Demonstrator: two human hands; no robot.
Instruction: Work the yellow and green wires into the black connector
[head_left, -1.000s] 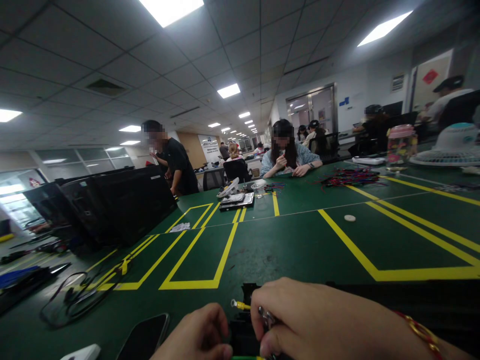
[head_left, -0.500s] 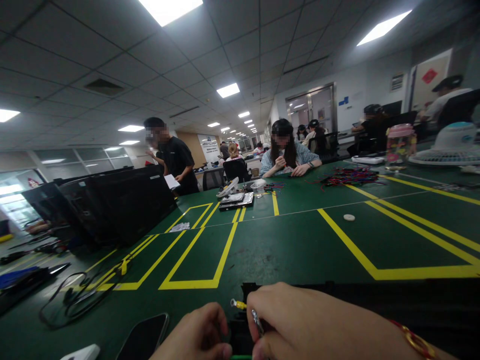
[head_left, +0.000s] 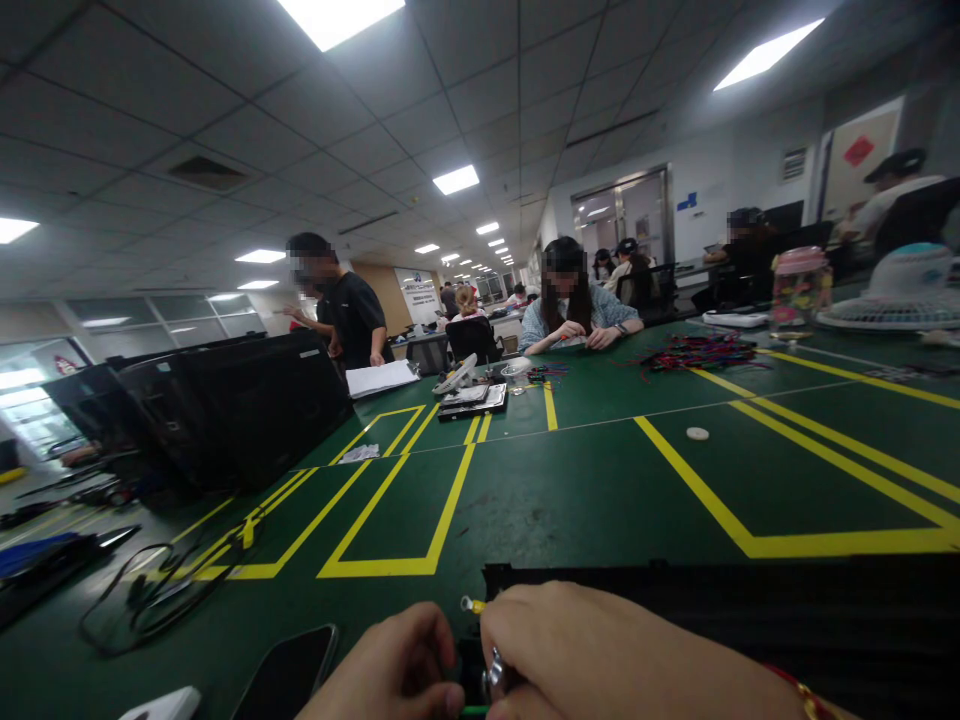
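Observation:
My right hand (head_left: 592,650) is closed around a small shiny metal piece (head_left: 495,670), mostly hidden by my fingers, so its kind is unclear. Just beyond those fingers a yellow-sleeved ring terminal (head_left: 472,605) sticks out. My left hand (head_left: 394,665) is close by on the left, fingers curled toward the thumb; what they hold, if anything, is hidden. A thin green strip (head_left: 474,712) shows between the two hands at the bottom edge. Under and behind my right hand lies a long black ribbed housing (head_left: 787,610).
The green table (head_left: 525,500) carries yellow tape lines. Left are a phone (head_left: 289,675), a black cable (head_left: 142,600) and monitors (head_left: 240,410). Farther off are hard drives (head_left: 472,400), wires (head_left: 697,353), a bottle (head_left: 799,290) and a fan (head_left: 900,290). A person (head_left: 577,300) sits opposite.
My right hand has shifted slightly left and down with the metal piece, nearer my left hand. The standing person's white papers have moved right and lower, to the table's edge.

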